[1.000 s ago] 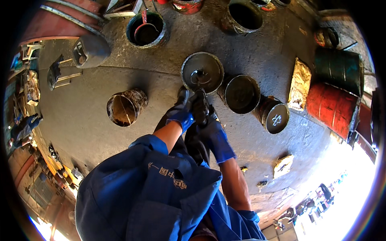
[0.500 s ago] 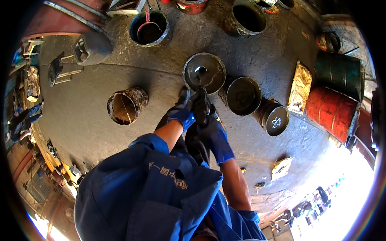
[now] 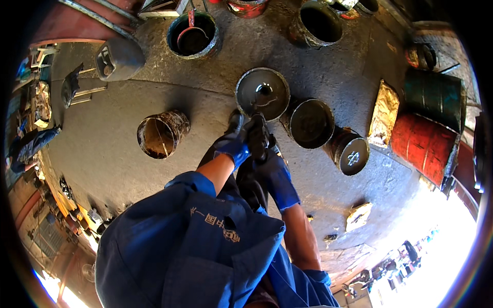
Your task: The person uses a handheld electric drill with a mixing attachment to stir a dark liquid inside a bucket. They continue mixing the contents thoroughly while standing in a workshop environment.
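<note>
Both gloved hands are closed on a dark, drill-like power tool (image 3: 257, 134) in front of my body. My left hand (image 3: 233, 149), in a blue glove with dark-stained fingers, grips its left side. My right hand (image 3: 275, 174), also blue-gloved, is wrapped round its rear right part. The tool points at an open bucket (image 3: 263, 69) just beyond. Dark liquid (image 3: 269, 105) in that bucket has a shiny hollow and a curved streak on its surface. The tool's front end is hard to make out. Touching the bucket's right side is a second bucket (image 3: 333, 119) of dark liquid.
A third full bucket (image 3: 337, 149) stands farther right. A stained, open bucket (image 3: 181, 126) leans left. Beyond are a bucket with a red-handled dipper (image 3: 191, 20) and a dark jerrycan (image 3: 123, 59). Red (image 3: 426, 146) and green (image 3: 431, 95) drums lie right. A person (image 3: 36, 146) is far left.
The bright hollow in the liquid has changed shape, with a ring of glare showing now. My hands keep their grip on the tool. At far left, the person has shifted.
</note>
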Motion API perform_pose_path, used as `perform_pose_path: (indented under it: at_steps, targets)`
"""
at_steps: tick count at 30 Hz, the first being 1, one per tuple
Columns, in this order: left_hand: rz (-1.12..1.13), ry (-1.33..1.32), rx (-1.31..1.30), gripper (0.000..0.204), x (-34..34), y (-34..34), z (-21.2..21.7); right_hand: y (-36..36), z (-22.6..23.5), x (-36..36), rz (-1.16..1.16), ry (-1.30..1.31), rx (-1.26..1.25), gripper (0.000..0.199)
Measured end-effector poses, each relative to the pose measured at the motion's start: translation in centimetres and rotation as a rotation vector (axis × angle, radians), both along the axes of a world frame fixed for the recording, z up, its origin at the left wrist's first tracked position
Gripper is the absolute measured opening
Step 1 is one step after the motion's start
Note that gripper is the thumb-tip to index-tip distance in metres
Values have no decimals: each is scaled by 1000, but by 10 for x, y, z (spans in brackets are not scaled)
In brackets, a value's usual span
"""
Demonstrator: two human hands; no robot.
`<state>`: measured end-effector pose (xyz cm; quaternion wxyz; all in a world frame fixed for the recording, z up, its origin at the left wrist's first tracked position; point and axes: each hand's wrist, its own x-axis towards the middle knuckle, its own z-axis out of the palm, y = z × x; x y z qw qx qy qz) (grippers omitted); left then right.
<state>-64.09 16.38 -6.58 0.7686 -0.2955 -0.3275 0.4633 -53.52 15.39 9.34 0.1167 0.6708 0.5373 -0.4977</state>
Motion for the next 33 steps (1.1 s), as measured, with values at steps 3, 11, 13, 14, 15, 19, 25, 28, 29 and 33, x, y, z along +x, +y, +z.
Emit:
perform_pose_path:
  at_steps: [3,11,13,14,15,19,25,28,29,33]
  targets:
    - [-59,89,-34,36,-5,2,6,1,1,0,-12,35,-4,37]
    - [159,-129,16,35,16,8,21,-2,-6,5,-7,11,-57,33]
    - [199,-188,45,34,17,9,19,5,13,-6,-19,-23,-18,32]
    - [219,-262,72,34,23,8,21,0,7,0,-24,-30,-18,32]
    - [215,-261,73,34,20,8,23,-4,-7,3,0,-18,-39,36]
    - [85,-67,48,35,7,1,13,-10,-14,6,-15,68,17,40]
    - [-17,-2,42,35,5,8,21,-9,-16,13,-23,50,-74,33]
    - [141,-111,91,36,11,-1,-7,3,7,-3,18,24,-91,36]
    - [176,-138,86,36,11,1,-8,3,11,-4,18,23,-93,36]
    - [42,-73,-22,37,0,-3,8,7,21,-2,-22,-16,-35,38]
